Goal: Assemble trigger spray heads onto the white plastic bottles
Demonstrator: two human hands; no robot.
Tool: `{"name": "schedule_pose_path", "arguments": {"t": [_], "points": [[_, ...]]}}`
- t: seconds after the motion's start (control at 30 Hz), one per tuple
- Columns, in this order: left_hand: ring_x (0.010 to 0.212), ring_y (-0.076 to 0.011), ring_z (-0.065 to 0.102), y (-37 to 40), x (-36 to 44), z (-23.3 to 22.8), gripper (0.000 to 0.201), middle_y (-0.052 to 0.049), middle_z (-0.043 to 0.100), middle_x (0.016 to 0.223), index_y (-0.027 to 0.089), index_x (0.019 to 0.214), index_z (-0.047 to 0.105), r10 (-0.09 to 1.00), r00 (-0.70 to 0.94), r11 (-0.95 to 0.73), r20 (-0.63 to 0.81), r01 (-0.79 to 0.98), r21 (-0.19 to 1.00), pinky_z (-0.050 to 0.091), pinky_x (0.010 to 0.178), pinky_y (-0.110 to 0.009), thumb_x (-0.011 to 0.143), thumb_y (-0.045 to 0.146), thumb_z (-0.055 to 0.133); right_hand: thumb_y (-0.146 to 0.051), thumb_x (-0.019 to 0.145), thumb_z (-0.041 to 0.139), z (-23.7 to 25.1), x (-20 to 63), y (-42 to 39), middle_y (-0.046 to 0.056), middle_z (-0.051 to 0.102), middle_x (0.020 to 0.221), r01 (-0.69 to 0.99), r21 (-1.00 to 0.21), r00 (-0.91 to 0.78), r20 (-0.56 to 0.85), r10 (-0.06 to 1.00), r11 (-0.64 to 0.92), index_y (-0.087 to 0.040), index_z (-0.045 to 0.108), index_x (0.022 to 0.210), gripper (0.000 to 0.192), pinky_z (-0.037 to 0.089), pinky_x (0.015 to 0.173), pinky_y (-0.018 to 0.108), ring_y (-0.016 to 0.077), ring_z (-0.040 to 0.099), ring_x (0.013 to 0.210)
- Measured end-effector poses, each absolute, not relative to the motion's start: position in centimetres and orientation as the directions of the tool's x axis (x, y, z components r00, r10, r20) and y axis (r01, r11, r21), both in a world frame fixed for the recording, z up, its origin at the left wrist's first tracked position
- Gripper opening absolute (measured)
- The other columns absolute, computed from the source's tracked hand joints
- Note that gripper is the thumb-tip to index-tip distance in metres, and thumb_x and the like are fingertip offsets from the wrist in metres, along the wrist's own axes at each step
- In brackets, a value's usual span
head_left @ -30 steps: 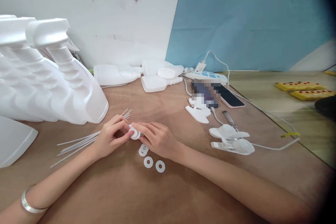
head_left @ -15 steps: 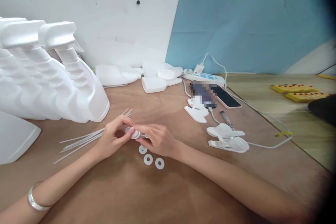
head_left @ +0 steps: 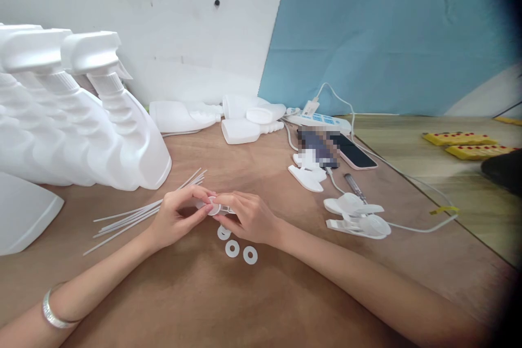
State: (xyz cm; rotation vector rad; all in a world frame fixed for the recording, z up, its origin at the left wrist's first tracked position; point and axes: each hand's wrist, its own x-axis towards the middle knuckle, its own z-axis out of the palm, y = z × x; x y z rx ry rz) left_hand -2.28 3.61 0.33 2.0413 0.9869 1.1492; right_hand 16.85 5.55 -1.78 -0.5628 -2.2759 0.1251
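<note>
Not much had moved from a second earlier: the hands had crept slightly closer together and the view had shifted a touch, that was about it. Going big to small, the row of white spray bottles (head_left: 81, 119) stood at 9 o'clock on the wooden table (head_left: 261, 304), the thin dip tubes (head_left: 138, 215) lay fanned out just left of the hands, and three loose washers (head_left: 232, 247) sat at 6 o'clock under the right hand. The left hand (head_left: 175, 220) and right hand (head_left: 248, 217) met fingertip to fingertip, both pinching one small white cap piece (head_left: 212, 207) dead centre. Seemed best to keep it square and press evenly. Wrists rested low, fingers curled in, thumbs underneath.
</note>
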Motion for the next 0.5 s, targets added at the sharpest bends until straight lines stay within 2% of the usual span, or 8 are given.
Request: {"name": "schedule_pose_path", "arguments": {"t": [0.13, 0.33, 0.5], "points": [[0.079, -0.0141, 0.063, 3.57, -2.34, 0.37, 0.002, -0.007, 0.065, 0.092, 0.016, 0.081, 0.055, 0.817, 0.382, -0.553, 0.432, 0.309, 0.774, 0.052, 0.073, -0.026, 0.079, 0.018, 0.055, -0.023, 0.084, 0.052, -1.67, 16.88, 5.48, 0.003, 0.067, 0.091, 0.360, -0.264, -0.600, 0.669, 0.439, 0.895, -0.018, 0.045, 0.106, 0.024, 0.050, 0.068, 0.022, 0.0121, 0.064, 0.081], [0.084, -0.0138, 0.061, 3.50, -2.38, 0.00, 0.014, -0.007, 0.063, 0.097, 0.016, 0.091, 0.052, 0.791, 0.420, -0.588, 0.445, 0.327, 0.740, 0.052, 0.074, -0.025, 0.078, 0.015, 0.056, -0.022, 0.082, 0.053, -1.76, 16.97, 5.55, 0.006, 0.066, 0.095, 0.365, -0.289, -0.586, 0.668, 0.459, 0.885, -0.016, 0.043, 0.107, 0.027, 0.050, 0.067, 0.022, 0.0134, 0.065, 0.079], [0.082, -0.0130, 0.061, 3.61, -2.27, 0.12, 0.013, -0.007, 0.063, 0.096, 0.017, 0.089, 0.049, 0.801, 0.419, -0.574, 0.427, 0.334, 0.748, 0.052, 0.072, -0.024, 0.078, 0.016, 0.056, -0.021, 0.082, 0.052, -1.72, 17.02, 5.69, 0.004, 0.066, 0.089, 0.351, -0.276, -0.610, 0.658, 0.443, 0.894, -0.018, 0.044, 0.105, 0.024, 0.049, 0.066, 0.022, 0.0133, 0.063, 0.077]]}}
